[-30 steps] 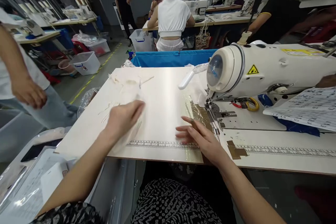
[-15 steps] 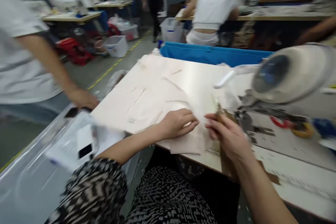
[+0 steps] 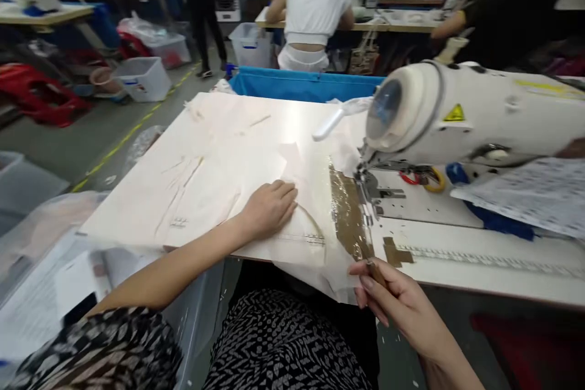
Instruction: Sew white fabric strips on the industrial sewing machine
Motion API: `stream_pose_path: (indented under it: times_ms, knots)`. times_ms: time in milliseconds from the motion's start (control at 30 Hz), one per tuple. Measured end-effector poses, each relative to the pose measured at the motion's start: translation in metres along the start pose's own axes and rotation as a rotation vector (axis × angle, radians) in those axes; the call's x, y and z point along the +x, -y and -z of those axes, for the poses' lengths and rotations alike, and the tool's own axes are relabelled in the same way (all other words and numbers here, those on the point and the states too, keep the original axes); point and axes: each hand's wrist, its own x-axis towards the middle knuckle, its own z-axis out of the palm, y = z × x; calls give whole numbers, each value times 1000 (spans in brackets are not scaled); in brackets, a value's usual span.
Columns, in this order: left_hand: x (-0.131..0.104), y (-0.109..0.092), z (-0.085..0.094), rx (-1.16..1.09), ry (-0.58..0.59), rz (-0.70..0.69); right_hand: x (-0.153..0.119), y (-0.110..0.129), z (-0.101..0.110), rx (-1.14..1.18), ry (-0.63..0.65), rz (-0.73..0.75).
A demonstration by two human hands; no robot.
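Observation:
My left hand [image 3: 272, 210] lies on pale pink cloth [image 3: 292, 161], its fingers flat and close together. Below the sewing machine's needle area, at the table's front edge, my right hand [image 3: 393, 292] is closed round a thin brown-handled tool [image 3: 375, 271]. Its fingertips are beside the cloth's hanging corner; whether they also pinch it I cannot tell. Shiny brown tape [image 3: 348, 210] covers the table between the cloth and the white sewing machine [image 3: 425, 109]. Dark marks show on the cloth near my left hand.
A white-handled object [image 3: 328, 125] lies behind the cloth. Scissors with red and orange handles [image 3: 432, 178] are beneath the machine arm. A blue fabric bin [image 3: 301, 84] stands beyond the table. Plastic bags and a phone are at left; people work behind.
The view has swung right. My right hand has moved down toward the table's front edge, and my left hand now lies flatter on the cloth. The person at left is out of view.

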Motion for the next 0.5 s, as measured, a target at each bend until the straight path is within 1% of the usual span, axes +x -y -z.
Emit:
stream_pose_path:
  times_ms: [133,233,300,367,433,500]
  knots:
    - [18,0,2,88,105,-20,-10,-8,5,10,14,0]
    - [35,1,2,126,193,-16,-19,-11,4,-33,4,14]
    - [47,3,1,134,248,27,-25,-9,4,-74,-18,59]
    - [60,6,0,119,282,107,-31,-7,5,-114,-51,104]
    - [72,6,-2,114,290,176,-38,-9,7,-155,-92,126]
    - [81,5,-4,143,277,196,-45,-18,11,-198,-147,131]
